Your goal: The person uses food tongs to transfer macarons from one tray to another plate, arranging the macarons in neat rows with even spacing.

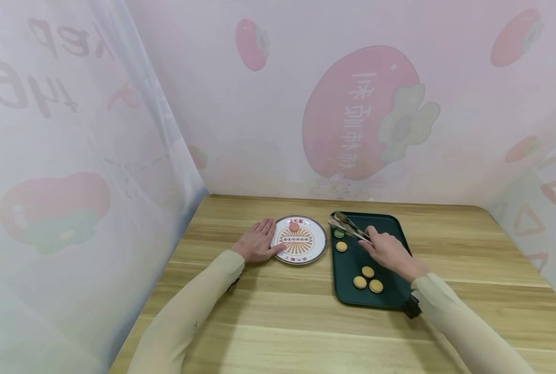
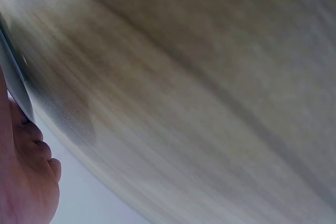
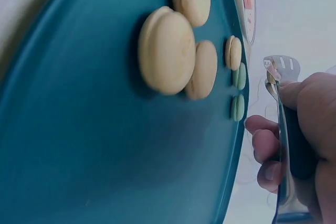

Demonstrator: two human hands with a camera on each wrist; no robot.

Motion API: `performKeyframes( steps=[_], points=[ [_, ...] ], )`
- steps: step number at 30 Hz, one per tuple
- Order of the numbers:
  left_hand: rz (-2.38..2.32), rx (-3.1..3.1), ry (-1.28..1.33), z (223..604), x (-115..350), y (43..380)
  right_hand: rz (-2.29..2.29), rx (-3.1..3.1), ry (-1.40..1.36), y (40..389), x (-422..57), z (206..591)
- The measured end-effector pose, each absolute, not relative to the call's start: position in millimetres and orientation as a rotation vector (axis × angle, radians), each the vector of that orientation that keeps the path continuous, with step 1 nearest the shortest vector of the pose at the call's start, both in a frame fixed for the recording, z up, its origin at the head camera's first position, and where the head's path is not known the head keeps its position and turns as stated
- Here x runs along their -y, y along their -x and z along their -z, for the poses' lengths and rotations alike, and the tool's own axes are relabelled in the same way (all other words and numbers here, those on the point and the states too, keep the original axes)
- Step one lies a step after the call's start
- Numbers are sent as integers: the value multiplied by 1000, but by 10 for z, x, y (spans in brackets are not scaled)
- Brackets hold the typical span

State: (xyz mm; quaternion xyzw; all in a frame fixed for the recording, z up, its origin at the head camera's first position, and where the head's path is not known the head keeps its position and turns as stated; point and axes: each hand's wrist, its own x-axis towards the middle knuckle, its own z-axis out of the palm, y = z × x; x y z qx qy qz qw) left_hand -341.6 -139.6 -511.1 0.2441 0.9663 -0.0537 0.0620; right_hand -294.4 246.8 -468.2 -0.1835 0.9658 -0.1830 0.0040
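Observation:
My left hand (image 1: pixel 255 243) lies at the left edge of a white patterned plate (image 1: pixel 314 248), fingers extended and thumb on the rim. On that plate sits a pink macaron (image 1: pixel 294 227). With my right hand (image 1: pixel 391 253) I grip metal serving tongs (image 1: pixel 345 224) over the far left part of a dark green tray (image 1: pixel 353 296). Below the tongs are a green macaron (image 1: pixel 339 234) and a yellow macaron (image 1: pixel 341 246); the right wrist view shows a second green macaron (image 3: pixel 238 107). Whether the tong tips touch anything is unclear.
Three yellow macarons (image 1: pixel 368 272) are grouped at the tray's near end. Plate and tray stand side by side on a wooden table (image 1: pixel 278 322). Printed fabric (image 1: pixel 278 130) hangs behind the table and along its sides.

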Motion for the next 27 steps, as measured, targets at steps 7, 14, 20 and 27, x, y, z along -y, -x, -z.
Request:
performKeyframes(
  steps=[7,14,20,27],
  points=[
    [158,-2919,-732,5104,1393,3418,563,-3028,596,2997,-2276,4683],
    [155,-2923,-735,5125,1390,3419,539,-3013,626,3024,-2139,4681],
    [152,-2928,-754,5104,1404,3428,523,-3009,643,3070,-2033,4690],
    [143,-2923,-761,5096,1428,3425,550,-2991,667,3084,-1880,4683]
  ],
)
